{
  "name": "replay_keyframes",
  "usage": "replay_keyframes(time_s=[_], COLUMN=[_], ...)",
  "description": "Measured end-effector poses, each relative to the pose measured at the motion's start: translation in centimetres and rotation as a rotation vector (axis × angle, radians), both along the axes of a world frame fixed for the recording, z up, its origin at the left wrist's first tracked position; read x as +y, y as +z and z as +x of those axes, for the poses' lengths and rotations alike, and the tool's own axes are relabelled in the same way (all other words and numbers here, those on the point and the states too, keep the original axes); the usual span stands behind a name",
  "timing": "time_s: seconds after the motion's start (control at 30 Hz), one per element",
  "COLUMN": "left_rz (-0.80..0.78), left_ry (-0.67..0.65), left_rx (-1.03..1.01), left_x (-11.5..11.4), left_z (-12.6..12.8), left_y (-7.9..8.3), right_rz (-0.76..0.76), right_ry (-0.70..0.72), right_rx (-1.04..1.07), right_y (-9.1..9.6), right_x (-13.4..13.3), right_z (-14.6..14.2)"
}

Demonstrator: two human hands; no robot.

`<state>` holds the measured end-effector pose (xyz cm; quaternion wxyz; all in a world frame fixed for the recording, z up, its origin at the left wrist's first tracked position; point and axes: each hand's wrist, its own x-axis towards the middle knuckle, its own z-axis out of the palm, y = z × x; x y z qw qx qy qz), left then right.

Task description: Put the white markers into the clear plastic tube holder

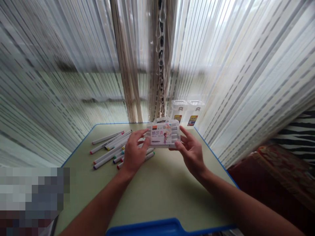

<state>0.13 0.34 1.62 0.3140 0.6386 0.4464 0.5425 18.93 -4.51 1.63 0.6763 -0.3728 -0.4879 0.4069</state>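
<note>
Between my two hands is a clear plastic marker case point(161, 134) with a handle on top and a printed label on its front, held up over the table. My left hand point(136, 147) grips its left end, and my right hand point(190, 149) grips the right end with thumb in front. White pens show through the case's right side. Below and left of it, several white markers point(108, 156) with coloured ends lie in a loose pile on the table; my left hand hides part of the pile.
The pale green table point(162, 196) has a blue edge and a blue raised tray rim point(145, 227) at the front. Two clear plastic cases point(188, 113) stand at the back right. Striped string curtains point(81, 65) hang behind, and dark red patterned furniture point(268, 177) is at the right.
</note>
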Motion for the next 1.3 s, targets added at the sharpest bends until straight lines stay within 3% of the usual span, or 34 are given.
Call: replay_keyframes(time_s=[0.1,0.17,0.23,0.33,0.43,0.57,0.67,0.8,0.93,1.03,1.3], left_rz=[-0.003,-0.054,-0.119,-0.246,-0.442,-0.628,-0.664,-0.641,-0.591,-0.545,-0.445], left_ry=[-0.100,-0.244,-0.388,-0.445,-0.471,-0.439,-0.369,-0.329,-0.340,-0.308,-0.300], left_rx=[0.028,-0.091,-0.237,-0.416,-0.682,-0.866,-0.852,-0.761,-0.684,-0.622,-0.381], left_x=[-1.2,-2.2,-3.0,-3.6,-3.5,-3.1,-2.7,-2.4,-2.2,-2.0,-2.0], left_z=[0.5,0.9,1.2,1.5,1.7,1.4,1.0,0.7,0.7,0.8,0.9], left_y=[0.3,0.4,0.4,0.3,0.9,2.1,2.5,2.3,2.0,1.8,1.4], right_rz=[0.187,0.332,0.472,0.592,0.567,0.537,0.473,0.247,-0.053,-0.158,-0.136], right_ry=[-0.095,-0.194,-0.189,-0.110,-0.077,-0.062,-0.178,-0.314,0.005,0.183,0.095], right_rx=[-0.300,-0.567,-0.770,-0.907,-0.952,-0.895,-0.797,-0.558,-0.256,-0.183,-0.135], right_y=[-0.3,-0.2,0.2,0.9,1.2,1.4,1.7,1.6,0.8,0.4,0.4], right_x=[-1.1,-1.8,-2.4,-3.0,-3.1,-2.8,-2.0,-0.3,0.7,0.5,0.4], right_z=[-0.5,-0.8,-1.2,-1.7,-1.8,-1.0,0.0,1.5,1.7,1.0,0.6])
